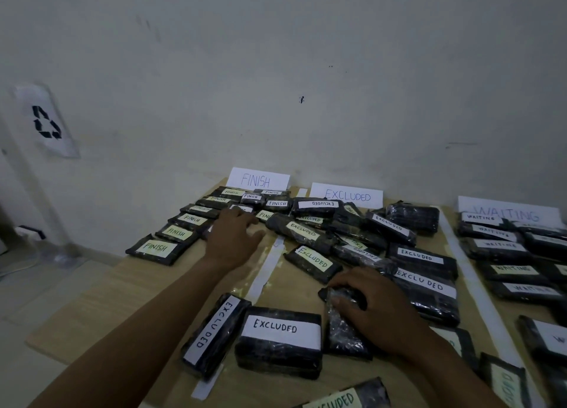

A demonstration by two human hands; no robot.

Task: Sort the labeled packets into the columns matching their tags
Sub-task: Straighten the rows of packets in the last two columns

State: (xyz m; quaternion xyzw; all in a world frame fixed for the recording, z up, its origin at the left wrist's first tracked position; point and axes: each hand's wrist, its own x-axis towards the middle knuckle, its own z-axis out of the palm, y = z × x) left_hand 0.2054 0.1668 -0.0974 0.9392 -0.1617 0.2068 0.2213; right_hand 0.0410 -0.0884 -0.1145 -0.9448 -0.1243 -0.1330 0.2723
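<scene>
The right hand (371,303) grips a dark packet (343,337) by its far end, fingers curled over it, in the middle column near the front edge of the table (92,309), just beside an EXCLUDED packet (279,343). The left hand (233,239) lies with fingers spread, holding nothing, toward the table's far edge, its fingertips at the FINISH packets (176,232) left of the white tape strip (267,269).

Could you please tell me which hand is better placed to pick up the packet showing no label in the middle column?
The right hand: its fingers curl over that packet, while the left hand lies open across the white strip, by the FINISH packets.
</scene>
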